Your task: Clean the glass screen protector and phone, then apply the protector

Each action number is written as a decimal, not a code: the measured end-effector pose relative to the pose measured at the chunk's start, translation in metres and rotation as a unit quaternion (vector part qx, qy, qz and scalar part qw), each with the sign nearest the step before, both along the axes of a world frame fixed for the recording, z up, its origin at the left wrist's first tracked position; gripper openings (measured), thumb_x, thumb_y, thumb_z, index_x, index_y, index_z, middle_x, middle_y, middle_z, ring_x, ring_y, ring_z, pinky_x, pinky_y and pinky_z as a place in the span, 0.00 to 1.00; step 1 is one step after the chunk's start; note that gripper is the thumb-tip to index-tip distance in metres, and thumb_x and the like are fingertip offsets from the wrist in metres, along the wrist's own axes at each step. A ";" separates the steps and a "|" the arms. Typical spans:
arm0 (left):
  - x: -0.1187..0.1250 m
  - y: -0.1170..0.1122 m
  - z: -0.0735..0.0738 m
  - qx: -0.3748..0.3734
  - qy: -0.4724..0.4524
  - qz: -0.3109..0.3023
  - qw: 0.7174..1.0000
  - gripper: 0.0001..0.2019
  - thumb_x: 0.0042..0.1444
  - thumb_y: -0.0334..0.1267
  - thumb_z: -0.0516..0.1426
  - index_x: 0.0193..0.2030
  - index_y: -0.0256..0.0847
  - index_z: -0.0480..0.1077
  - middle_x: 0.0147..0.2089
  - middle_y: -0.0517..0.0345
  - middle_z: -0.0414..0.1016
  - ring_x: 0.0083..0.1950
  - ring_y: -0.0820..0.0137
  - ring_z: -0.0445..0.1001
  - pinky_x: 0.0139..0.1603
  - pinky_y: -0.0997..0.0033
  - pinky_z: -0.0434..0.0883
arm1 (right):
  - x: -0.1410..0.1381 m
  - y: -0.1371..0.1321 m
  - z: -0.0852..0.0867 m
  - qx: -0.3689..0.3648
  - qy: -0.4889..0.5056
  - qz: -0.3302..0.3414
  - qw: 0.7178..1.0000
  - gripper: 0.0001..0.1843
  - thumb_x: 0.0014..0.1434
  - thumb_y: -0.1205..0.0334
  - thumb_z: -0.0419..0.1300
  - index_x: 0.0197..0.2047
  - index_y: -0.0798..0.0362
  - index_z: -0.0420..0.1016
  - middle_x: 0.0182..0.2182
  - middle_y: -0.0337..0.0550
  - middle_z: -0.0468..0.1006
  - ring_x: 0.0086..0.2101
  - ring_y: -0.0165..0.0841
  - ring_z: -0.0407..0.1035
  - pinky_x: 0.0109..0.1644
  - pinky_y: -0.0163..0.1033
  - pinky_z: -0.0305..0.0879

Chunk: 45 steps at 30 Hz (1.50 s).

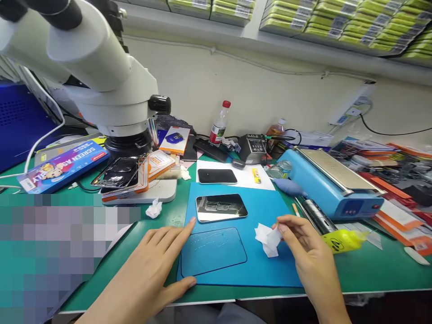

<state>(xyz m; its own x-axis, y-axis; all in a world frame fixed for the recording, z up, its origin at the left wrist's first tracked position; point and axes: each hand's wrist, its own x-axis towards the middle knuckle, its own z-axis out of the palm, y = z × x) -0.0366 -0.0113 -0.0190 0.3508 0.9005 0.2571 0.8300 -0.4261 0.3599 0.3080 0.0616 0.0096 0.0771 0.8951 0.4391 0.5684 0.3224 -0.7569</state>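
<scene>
Glass panel [214,253], one: thin, clear, black-rimmed, round-cornered; flat on the blue mat [270,273], separate from the glossy phone [222,207] beyond. Pale specks mark it; work looks unfinished. Left hand [155,260]: open, spread at its left edge. Right hand [306,246]: pinching creased white tissue [269,240], off the glass panel. Bench [388,270]: smooth, green.

Below the grip, the right hand [312,254] hides the near right corner of the blue rectangular mat [270,204]. Well left of it, coarse pixel blocks [50,252] mask an area, and the large white microscope with black eyepieces [101,67] is cut off above. Beyond the grip, stacked yellow-green boxes [295,15] leave the top edge, their label print too small to read.
</scene>
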 end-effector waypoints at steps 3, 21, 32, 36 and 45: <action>0.005 0.001 0.002 0.015 0.025 -0.009 1.000 0.65 0.61 0.40 0.72 0.86 0.62 0.25 0.67 0.54 0.80 0.61 0.51 0.82 0.57 0.55 0.82 | 0.002 0.009 -0.001 -0.020 0.003 -0.023 1.000 0.19 0.69 0.41 0.64 0.47 0.49 0.83 0.38 0.43 0.86 0.33 0.35 0.79 0.36 0.38 0.77; 0.016 -0.005 0.011 0.071 0.098 -0.031 0.992 0.56 0.58 0.32 0.63 0.87 0.47 0.37 0.63 0.46 0.79 0.57 0.52 0.85 0.51 0.59 0.86 | 0.030 0.039 -0.024 -0.066 0.005 -0.089 0.994 0.21 0.74 0.47 0.64 0.60 0.52 0.77 0.55 0.47 0.80 0.50 0.38 0.78 0.56 0.51 0.78; 0.000 -0.008 0.006 0.104 0.044 -0.009 0.994 0.45 0.67 0.38 0.59 0.87 0.47 0.43 0.71 0.43 0.73 0.65 0.55 0.82 0.58 0.63 0.84 | 0.025 0.034 -0.024 -0.068 0.013 -0.053 0.996 0.22 0.74 0.47 0.64 0.62 0.51 0.76 0.58 0.48 0.79 0.52 0.39 0.78 0.58 0.53 0.78; 0.000 -0.002 0.013 0.106 -0.045 0.011 0.993 0.45 0.67 0.37 0.59 0.86 0.53 0.43 0.70 0.47 0.72 0.69 0.55 0.78 0.62 0.60 0.82 | 0.021 0.034 -0.020 -0.060 -0.001 -0.070 0.996 0.24 0.74 0.45 0.63 0.65 0.49 0.76 0.63 0.50 0.77 0.62 0.45 0.73 0.69 0.62 0.69; 0.003 0.014 0.018 0.139 -0.162 0.031 0.976 0.46 0.66 0.33 0.62 0.85 0.58 0.44 0.68 0.45 0.73 0.70 0.47 0.75 0.73 0.25 0.66 | -0.003 -0.003 0.003 -0.008 0.011 0.078 0.997 0.35 0.69 0.38 0.65 0.76 0.32 0.67 0.67 0.41 0.78 0.60 0.47 0.77 0.66 0.57 0.74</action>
